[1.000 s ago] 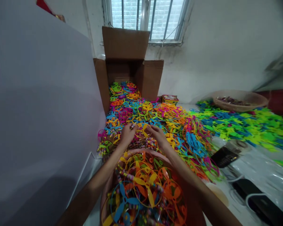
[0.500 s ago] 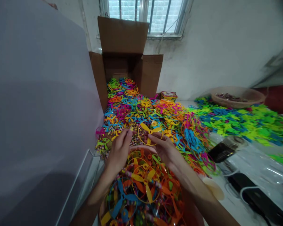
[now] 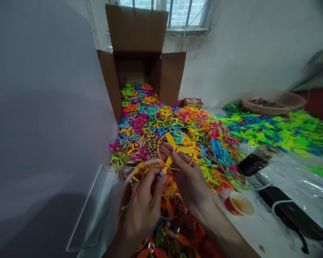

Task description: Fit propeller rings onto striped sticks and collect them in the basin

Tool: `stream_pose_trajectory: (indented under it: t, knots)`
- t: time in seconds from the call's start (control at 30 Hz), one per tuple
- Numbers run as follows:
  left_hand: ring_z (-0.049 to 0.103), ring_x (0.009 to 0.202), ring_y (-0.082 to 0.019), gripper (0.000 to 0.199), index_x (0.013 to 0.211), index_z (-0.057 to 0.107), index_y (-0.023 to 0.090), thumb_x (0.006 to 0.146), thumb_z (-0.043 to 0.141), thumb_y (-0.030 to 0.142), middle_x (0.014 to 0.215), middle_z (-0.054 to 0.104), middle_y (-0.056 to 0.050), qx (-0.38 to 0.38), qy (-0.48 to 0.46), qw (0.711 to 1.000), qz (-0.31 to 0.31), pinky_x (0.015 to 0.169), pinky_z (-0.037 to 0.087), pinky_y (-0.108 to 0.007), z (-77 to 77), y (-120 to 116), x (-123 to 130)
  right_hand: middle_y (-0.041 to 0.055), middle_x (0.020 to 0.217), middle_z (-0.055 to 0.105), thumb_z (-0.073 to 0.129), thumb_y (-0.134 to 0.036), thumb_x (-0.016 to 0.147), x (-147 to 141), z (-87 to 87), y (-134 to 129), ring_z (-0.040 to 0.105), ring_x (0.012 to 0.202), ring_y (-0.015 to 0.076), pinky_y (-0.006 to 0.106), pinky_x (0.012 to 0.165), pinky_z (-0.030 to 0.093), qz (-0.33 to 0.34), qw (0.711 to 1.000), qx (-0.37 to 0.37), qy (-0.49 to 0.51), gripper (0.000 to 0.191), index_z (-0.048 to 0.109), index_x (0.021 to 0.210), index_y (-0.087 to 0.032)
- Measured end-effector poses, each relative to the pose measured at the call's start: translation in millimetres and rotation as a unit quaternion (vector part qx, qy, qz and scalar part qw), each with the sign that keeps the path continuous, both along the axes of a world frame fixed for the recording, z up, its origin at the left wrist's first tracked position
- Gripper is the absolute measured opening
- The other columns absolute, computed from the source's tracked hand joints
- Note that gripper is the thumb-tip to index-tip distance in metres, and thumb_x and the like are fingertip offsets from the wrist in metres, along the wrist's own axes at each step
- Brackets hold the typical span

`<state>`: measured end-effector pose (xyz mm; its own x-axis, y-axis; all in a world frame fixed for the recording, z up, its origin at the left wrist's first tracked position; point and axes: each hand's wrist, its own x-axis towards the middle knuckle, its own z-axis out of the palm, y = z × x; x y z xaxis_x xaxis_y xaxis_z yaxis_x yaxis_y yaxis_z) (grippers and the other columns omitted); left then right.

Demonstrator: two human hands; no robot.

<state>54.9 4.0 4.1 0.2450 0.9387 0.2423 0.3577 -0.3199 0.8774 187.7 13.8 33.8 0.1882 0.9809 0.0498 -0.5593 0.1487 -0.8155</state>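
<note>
Seemingly worked at the joining step, with both pieces held close together. Gripped a yellow propeller (image 3: pixel 173 144) in the partly curled right hand (image 3: pixel 191 179), with the thumb in front and the fingers behind the ring. Pinched a beaded stick (image 3: pixel 163 173) between thumb and forefinger of the nearly closed left hand (image 3: pixel 144 202); could not make out its other fingers clearly. Held both pieces near the tub (image 3: pixel 123 192), in front of the spilled pile of propellers (image 3: pixel 165 111). Could not tell contact from a small gap at the lower blade. Called next, probably, for lining up stick with hub, then pressing firmly without bending the thin blades.
</note>
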Motion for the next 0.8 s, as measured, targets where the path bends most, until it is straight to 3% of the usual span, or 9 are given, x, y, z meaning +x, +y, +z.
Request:
stream_pose_trajectory:
  t: [0.17, 0.33, 0.5, 0.6, 0.7, 0.8]
  knots:
    - [0.063, 0.122, -0.028, 0.034, 0.126, 0.062, 0.030, 0.100, 0.047, 0.044, 0.132, 0.070, -0.007, -0.006, 0.000, 1.000, 0.005, 0.103, 0.050, -0.044, -4.4, -2.5, -1.6, 0.0040, 0.103, 0.080, 0.086, -0.040, 0.074, -3.5, -2.9, -6.3, 0.071, 0.110, 0.0296, 0.044, 0.095, 0.056, 0.019, 0.999, -0.026, 0.024, 0.020, 0.080, 0.089, -0.028]
    - [0.066, 0.118, -0.030, 0.032, 0.123, 0.064, 0.028, 0.101, 0.047, 0.044, 0.130, 0.071, -0.008, 0.013, 0.017, 1.000, 0.002, 0.098, 0.053, -0.045, -6.2, -1.7, -4.4, 0.0054, 0.101, 0.080, 0.083, -0.041, 0.077, -4.4, -11.5, -11.2, 0.070, 0.108, 0.0297, 0.045, 0.100, 0.052, -0.003, 0.999, -0.022, -0.032, 0.018, 0.082, 0.089, -0.027]
    - [0.072, 0.108, -0.026, 0.026, 0.118, 0.065, 0.028, 0.102, 0.046, 0.034, 0.120, 0.076, -0.007, 0.101, 0.047, 0.994, 0.022, 0.090, 0.058, -0.037, -6.7, -4.1, -2.3, 0.0054, 0.105, 0.079, 0.082, -0.041, 0.079, -9.1, -15.2, -14.6, 0.070, 0.109, 0.0293, 0.046, 0.105, 0.049, -0.051, 0.998, -0.011, -0.048, 0.019, 0.083, 0.093, -0.029]
    - [0.075, 0.100, -0.024, 0.024, 0.120, 0.063, 0.026, 0.103, 0.047, 0.028, 0.112, 0.078, -0.009, 0.221, 0.102, 0.968, 0.058, 0.084, 0.059, -0.033, -11.0, -5.5, 0.1, 0.0052, 0.104, 0.079, 0.083, -0.041, 0.079, -12.6, -14.5, -15.5, 0.071, 0.108, 0.0290, 0.045, 0.103, 0.051, -0.083, 0.995, 0.001, -0.056, 0.019, 0.083, 0.092, -0.028]
    - [0.076, 0.097, -0.022, 0.021, 0.117, 0.064, 0.021, 0.103, 0.049, 0.020, 0.108, 0.078, -0.009, 0.368, 0.156, 0.912, 0.097, 0.083, 0.058, -0.029, -12.0, -7.2, 3.4, 0.0050, 0.097, 0.080, 0.083, -0.043, 0.079, -15.5, -13.9, -16.9, 0.072, 0.102, 0.0285, 0.045, 0.098, 0.054, -0.096, 0.994, 0.016, -0.044, 0.020, 0.083, 0.092, -0.027]
    - [0.076, 0.092, -0.019, 0.021, 0.116, 0.064, 0.016, 0.104, 0.046, 0.018, 0.102, 0.078, -0.010, 0.413, 0.194, 0.881, 0.122, 0.080, 0.057, -0.025, -7.6, -8.9, 6.5, 0.0052, 0.093, 0.080, 0.081, -0.043, 0.081, -18.2, -14.7, -20.5, 0.073, 0.099, 0.0275, 0.043, 0.095, 0.055, -0.107, 0.993, 0.026, -0.052, 0.021, 0.083, 0.093, -0.025]
